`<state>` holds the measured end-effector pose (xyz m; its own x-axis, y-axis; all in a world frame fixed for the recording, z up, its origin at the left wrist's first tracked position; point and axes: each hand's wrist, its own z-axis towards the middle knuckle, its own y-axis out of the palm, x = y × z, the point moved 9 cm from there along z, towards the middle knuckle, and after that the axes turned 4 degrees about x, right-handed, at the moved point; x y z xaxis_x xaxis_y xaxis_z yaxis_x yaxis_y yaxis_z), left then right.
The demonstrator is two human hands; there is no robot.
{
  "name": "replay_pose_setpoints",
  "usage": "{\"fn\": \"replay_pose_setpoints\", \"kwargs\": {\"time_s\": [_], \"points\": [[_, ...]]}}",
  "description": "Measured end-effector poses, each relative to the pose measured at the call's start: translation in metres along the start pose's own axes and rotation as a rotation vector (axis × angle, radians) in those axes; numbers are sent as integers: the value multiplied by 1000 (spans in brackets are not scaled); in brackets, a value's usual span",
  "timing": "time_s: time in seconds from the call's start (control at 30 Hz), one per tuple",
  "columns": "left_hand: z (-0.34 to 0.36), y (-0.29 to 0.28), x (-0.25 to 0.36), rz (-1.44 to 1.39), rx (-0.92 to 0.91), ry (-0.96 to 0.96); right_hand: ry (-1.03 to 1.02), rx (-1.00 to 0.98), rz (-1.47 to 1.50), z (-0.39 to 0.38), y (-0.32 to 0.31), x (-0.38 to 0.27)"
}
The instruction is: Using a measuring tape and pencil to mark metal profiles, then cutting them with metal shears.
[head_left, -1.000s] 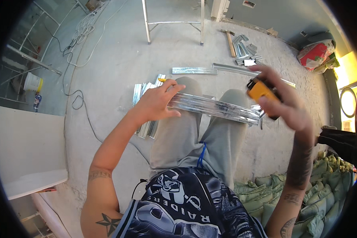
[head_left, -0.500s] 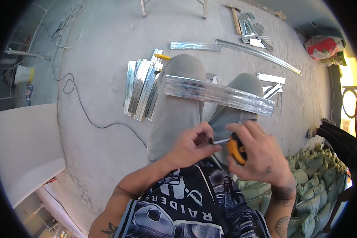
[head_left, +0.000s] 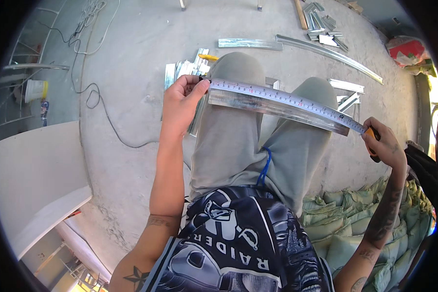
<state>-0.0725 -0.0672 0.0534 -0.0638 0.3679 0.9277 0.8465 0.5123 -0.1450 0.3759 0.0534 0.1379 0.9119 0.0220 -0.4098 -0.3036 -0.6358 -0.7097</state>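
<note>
A galvanized metal channel (head_left: 280, 115) lies across my knees, slanting slightly down to the right. Along its far edge stretches the white blade of a tape measure (head_left: 277, 96). The blade's end is pinched between the thumb and fingers of my left hand (head_left: 180, 104), at the channel's left end. Beyond the right end, my right hand (head_left: 388, 146) is closed around the orange and black tape measure case (head_left: 372, 145). The fingers of that hand partly cover the case.
Cut metal strips (head_left: 199, 61) are piled beside my left knee, with a yellow tool (head_left: 208, 57) on them. Longer strips (head_left: 249, 44) and a pile of offcuts (head_left: 321, 24) lie ahead. Green sacks (head_left: 345, 228) are at right; a black cable (head_left: 102, 121) crosses the floor at left.
My hands have moved forward and apart from in front of my body, drawing the blade out over the channel. The view has shifted slightly.
</note>
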Motion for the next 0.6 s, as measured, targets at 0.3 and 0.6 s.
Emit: {"fn": "replay_pose_setpoints", "kwargs": {"time_s": [0.3, 0.6], "points": [[-13, 22, 9, 115, 87, 99, 22, 64, -26, 2, 1, 10], [-4, 13, -2, -71, 151, 114, 9, -164, -184, 26, 26, -6]]}}
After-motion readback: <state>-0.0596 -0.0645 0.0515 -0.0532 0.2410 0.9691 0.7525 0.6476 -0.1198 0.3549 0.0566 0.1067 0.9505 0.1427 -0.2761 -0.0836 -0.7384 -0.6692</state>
